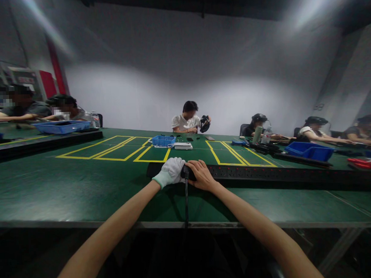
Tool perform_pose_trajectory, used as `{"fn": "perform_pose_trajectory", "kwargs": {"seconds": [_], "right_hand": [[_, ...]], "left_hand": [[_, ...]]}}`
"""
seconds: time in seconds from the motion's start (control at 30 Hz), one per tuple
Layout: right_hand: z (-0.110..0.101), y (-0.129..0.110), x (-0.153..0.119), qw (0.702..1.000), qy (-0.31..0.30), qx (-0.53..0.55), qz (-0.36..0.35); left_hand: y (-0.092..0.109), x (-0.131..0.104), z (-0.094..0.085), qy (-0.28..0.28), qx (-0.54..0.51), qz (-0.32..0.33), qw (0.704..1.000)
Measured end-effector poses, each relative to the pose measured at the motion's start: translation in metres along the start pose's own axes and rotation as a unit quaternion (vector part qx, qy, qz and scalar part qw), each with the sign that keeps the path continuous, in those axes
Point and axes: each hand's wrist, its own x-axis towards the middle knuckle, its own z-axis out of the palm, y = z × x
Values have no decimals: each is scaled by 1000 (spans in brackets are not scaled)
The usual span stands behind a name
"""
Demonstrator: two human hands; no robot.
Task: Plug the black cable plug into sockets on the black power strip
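Note:
Both hands meet over the near side of the green table. My left hand (pixel 171 172), in a white knit glove with a mint cuff, is closed round the left side of a small black corded object (pixel 190 173). My right hand (pixel 201 175), bare, curls its fingers over the object's right side. Most of its shape is hidden by the hands, so its exact kind cannot be made out. A black cable (pixel 186 202) runs from it down over the table's front edge. Just behind the hands lies a long black power strip (pixel 250 173) with rows of sockets.
Yellow tape outlines mark the green table (pixel 114 190). Beyond the hands are a small blue basket (pixel 163 140) and a white device (pixel 183 146). Blue trays (pixel 309 151) stand at the right and left. Several people sit around; one opposite holds a black headset (pixel 205 123).

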Motion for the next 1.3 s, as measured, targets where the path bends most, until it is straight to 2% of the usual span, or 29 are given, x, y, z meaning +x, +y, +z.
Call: {"fn": "perform_pose_trajectory", "kwargs": {"seconds": [0.2, 0.5, 1.3], "right_hand": [[-1, 7, -1, 1000, -17, -9, 16], [-5, 13, 4, 999, -35, -10, -4], [-12, 11, 2, 999, -37, -4, -12]], "left_hand": [[0, 0, 0, -10, -6, -4, 1000], [-1, 1, 0, -17, -17, 0, 1000], [-1, -1, -3, -18, -44, 2, 999]]}}
